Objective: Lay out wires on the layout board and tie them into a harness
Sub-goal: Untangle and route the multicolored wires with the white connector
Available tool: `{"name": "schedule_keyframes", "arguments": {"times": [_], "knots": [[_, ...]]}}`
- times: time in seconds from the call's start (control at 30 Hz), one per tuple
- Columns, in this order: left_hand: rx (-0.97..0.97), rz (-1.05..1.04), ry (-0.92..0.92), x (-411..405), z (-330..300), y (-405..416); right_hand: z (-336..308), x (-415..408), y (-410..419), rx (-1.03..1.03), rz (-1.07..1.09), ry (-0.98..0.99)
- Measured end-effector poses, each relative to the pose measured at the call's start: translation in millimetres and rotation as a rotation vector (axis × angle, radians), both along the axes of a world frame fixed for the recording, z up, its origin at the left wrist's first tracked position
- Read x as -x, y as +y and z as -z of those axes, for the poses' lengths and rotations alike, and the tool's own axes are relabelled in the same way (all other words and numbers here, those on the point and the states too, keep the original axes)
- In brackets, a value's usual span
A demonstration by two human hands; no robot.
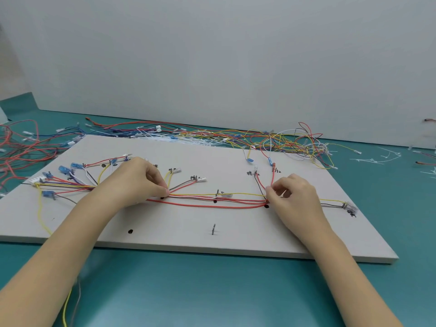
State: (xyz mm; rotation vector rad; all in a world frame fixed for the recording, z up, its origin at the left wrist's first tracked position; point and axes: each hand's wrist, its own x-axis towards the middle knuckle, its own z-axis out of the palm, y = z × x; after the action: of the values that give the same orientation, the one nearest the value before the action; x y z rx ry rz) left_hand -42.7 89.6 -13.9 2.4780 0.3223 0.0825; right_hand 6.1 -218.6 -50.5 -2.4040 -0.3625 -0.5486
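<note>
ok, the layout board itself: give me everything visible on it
The layout board is a flat, pale grey-white rectangular panel, matte, lying on the teal table. It carries handwritten black marks, black dots and short metal pegs. Red, yellow, grey and white wires run along its middle and fan out to blue and clear terminals at left. The left hand and right hand pinch the bundle. Loose wires lie behind its far edge.

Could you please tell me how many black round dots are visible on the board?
4: black round dots near the front-left edge, by the left fingertips, mid-bundle, and by the right fingertips. Hands may hide others.
</note>
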Motion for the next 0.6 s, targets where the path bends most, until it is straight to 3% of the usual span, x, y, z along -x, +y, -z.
{"name": "schedule_keyframes", "arguments": {"times": [0.17, 0.33, 0.43, 0.6], "knots": [[0.011, 0.001, 0.002, 0, 0, 1, -2, 1, 2, -0.026, -0.036, 0.022], [0.001, 0.002, 0.002, -1, 0, 1, -12, -4, -27, -0.118, 0.304, -0.052], [0.001, 0.001, -0.002, 0, 0, 0, -11, -4, -43, -0.027, 0.488, 0.053], [-0.007, 0.002, -0.003, 1, 0, 0, -9, -3, -46, 0.157, 0.525, 0.280]]}}
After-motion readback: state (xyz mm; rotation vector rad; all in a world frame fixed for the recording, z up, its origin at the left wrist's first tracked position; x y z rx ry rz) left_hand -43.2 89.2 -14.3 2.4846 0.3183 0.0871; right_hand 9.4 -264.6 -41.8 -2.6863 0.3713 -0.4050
